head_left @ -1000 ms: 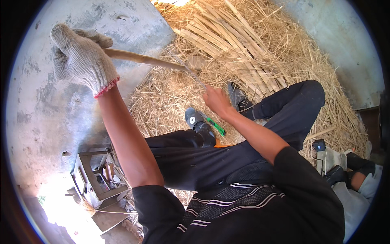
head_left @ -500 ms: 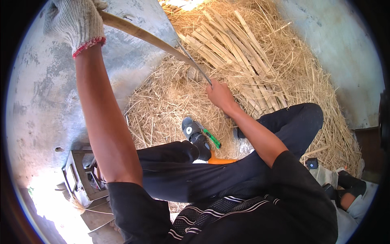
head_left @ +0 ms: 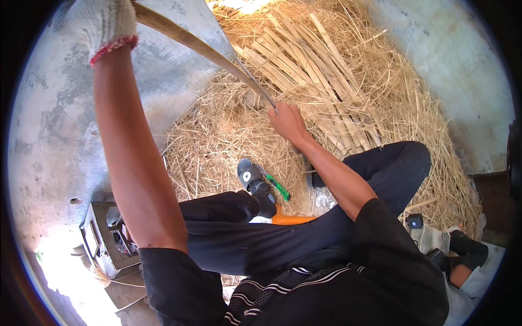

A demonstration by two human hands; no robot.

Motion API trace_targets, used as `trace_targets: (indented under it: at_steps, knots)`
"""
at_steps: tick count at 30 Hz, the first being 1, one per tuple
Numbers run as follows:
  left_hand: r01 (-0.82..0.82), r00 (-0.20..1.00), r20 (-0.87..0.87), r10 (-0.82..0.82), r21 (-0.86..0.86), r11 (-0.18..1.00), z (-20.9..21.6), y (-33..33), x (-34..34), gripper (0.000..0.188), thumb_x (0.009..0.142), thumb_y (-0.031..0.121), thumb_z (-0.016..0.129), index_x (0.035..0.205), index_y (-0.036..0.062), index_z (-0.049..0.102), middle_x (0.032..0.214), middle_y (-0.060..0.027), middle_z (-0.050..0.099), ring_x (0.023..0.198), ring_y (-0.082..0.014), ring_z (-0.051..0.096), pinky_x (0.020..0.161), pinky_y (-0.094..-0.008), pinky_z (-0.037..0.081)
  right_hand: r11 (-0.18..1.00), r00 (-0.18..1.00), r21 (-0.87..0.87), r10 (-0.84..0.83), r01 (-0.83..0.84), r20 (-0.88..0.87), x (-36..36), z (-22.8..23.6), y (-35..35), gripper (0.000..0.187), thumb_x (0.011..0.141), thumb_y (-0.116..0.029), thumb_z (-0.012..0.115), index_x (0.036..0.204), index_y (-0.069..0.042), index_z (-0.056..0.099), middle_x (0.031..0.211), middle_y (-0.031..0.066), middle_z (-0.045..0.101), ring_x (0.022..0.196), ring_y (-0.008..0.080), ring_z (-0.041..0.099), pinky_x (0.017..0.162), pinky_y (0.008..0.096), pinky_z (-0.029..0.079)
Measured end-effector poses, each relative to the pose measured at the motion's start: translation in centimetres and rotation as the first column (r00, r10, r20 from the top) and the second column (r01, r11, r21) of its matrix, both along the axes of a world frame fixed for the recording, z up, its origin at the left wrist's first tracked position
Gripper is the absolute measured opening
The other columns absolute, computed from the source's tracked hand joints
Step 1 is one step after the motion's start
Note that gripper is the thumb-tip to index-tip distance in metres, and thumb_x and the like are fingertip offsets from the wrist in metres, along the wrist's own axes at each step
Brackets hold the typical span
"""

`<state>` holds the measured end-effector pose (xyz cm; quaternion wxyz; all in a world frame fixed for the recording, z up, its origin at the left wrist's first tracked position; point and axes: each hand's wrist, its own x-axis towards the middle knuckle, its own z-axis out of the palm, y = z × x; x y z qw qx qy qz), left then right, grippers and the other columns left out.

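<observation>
At the upper left, my left hand wears a white knit glove with a red cuff and is closed on a long, slightly bowed bamboo strip. Part of the glove lies beyond the picture's edge. The strip slopes down toward the middle, where my bare right hand is closed around the grip of a knife. Its thin blade points up and left, its lower part against or very near the strip's end. Fingers hide most of the knife's grip. Several split bamboo strips lie in a pile beyond my right hand.
Pale shavings cover the floor. A green-handled cutter lies next to my shoe, with an orange object nearby. A wooden stool-like frame stands at lower left. Someone's leg shows at lower right.
The whole view has shifted slightly. My right hand and the knife sit a little farther left, and my gloved hand is slightly higher and farther left. Both grips are the same.
</observation>
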<state>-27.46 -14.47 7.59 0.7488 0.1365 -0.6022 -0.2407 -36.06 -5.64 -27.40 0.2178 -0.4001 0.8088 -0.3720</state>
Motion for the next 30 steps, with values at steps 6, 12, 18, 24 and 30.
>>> trace_targets:
  at_steps: [6,12,18,24,30]
  knots:
    - [-0.023,1.000,0.015,0.023,-0.021,1.000,0.5,-0.8,0.4,0.040,0.097,0.043,0.058,0.074,0.0110,0.051,0.056,0.0026,0.045,0.044,-0.0079,0.042,0.040,-0.0244,0.035,0.996,0.983,0.035,-0.079,0.086,-0.163,0.6,-5.5,-0.4,0.030,0.093,-0.024,0.051,0.105,0.000,0.063,0.069,0.0245,0.064,0.069,0.0431,0.067,0.069,0.0515,0.054]
    - [-0.073,0.996,0.043,0.074,-0.026,0.997,0.2,-2.0,1.8,0.037,0.097,0.040,0.057,0.077,0.0097,0.052,0.060,0.0012,0.047,0.048,-0.0092,0.045,0.044,-0.0248,0.038,0.995,0.980,-0.099,0.027,-0.007,0.198,2.0,2.4,-0.3,0.033,0.091,-0.023,0.052,0.103,0.006,0.064,0.088,0.0302,0.067,0.083,0.0429,0.068,0.074,0.0490,0.055]
    - [-0.086,0.993,0.078,0.089,-0.042,0.995,0.8,-3.9,0.3,0.033,0.097,0.036,0.057,0.080,0.0084,0.053,0.064,-0.0002,0.049,0.052,-0.0104,0.047,0.047,-0.0252,0.040,0.990,0.989,-0.006,-0.139,0.139,-0.053,0.3,-7.9,-1.2,0.030,0.091,-0.023,0.053,0.098,0.004,0.064,0.079,0.0298,0.066,0.072,0.0448,0.067,0.072,0.0502,0.054]
    - [-0.233,0.937,0.242,0.251,-0.101,0.967,0.8,-7.0,2.6,0.029,0.096,0.033,0.056,0.083,0.0071,0.054,0.068,-0.0016,0.051,0.056,-0.0117,0.049,0.051,-0.0257,0.042,0.989,0.994,-0.101,-0.113,0.111,-0.006,2.6,-6.1,-2.2,0.027,0.091,-0.022,0.052,0.098,0.000,0.067,0.083,0.0306,0.066,0.080,0.0462,0.067,0.072,0.0540,0.054]
    - [-0.334,0.848,0.367,0.382,-0.191,0.923,1.6,-11.1,2.0,0.026,0.096,0.029,0.056,0.086,0.0059,0.055,0.072,-0.0031,0.052,0.060,-0.0130,0.052,0.054,-0.0261,0.044,0.987,0.981,-0.048,-0.157,0.153,-0.116,0.0,-10.0,-3.8,0.026,0.091,-0.025,0.054,0.097,-0.001,0.063,0.075,0.0284,0.065,0.073,0.0459,0.066,0.065,0.0528,0.054]
